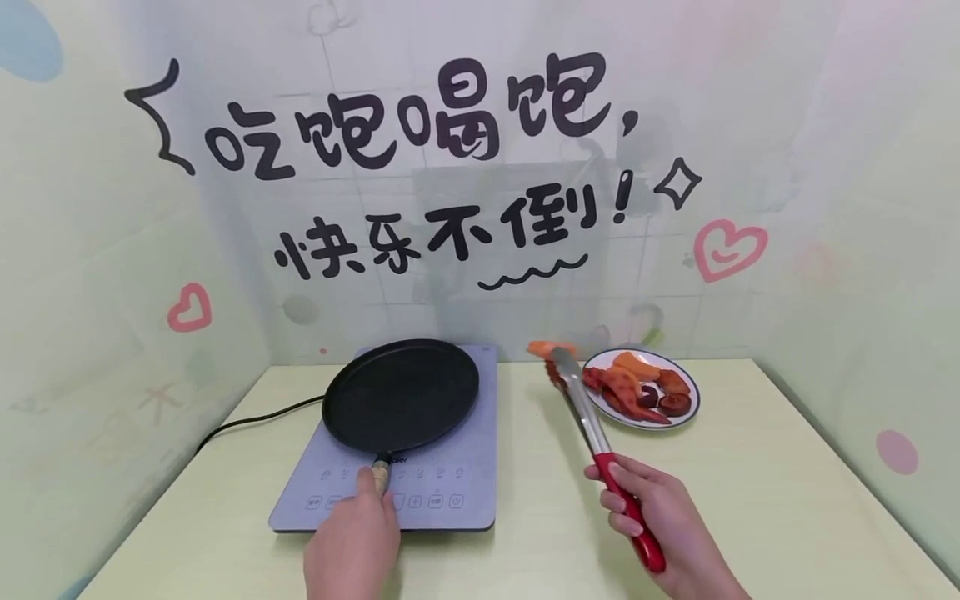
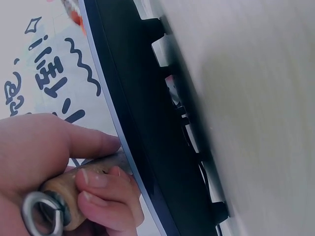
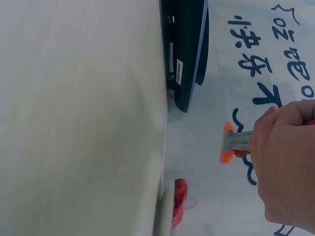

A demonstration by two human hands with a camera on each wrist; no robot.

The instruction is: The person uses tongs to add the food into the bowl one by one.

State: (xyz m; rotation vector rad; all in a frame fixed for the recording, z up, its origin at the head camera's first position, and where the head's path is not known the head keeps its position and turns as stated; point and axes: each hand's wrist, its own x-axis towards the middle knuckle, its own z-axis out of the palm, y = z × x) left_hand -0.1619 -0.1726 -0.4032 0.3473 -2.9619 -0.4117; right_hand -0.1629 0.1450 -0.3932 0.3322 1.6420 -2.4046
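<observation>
My left hand (image 1: 352, 537) grips the wooden handle (image 2: 74, 191) of a round black frying pan (image 1: 405, 392). The pan sits over a flat induction cooktop (image 1: 486, 433), and no food shows in it. A metal ring hangs at the handle's end in the left wrist view. My right hand (image 1: 660, 508) holds metal tongs (image 1: 591, 421) by their red grips. Between the tongs' tips is a flat orange piece of food (image 1: 546, 348), with something reddish-brown under it. The tips are raised, just left of a white plate (image 1: 688, 410) of food in the head view.
On the plate lie a reddish chicken wing (image 1: 626, 392), another orange piece (image 1: 636, 364) and dark round slices (image 1: 675, 405). A black cord (image 1: 262, 417) runs left from the cooktop. Behind the pale table (image 1: 787, 483) hangs a printed curtain (image 1: 480, 317).
</observation>
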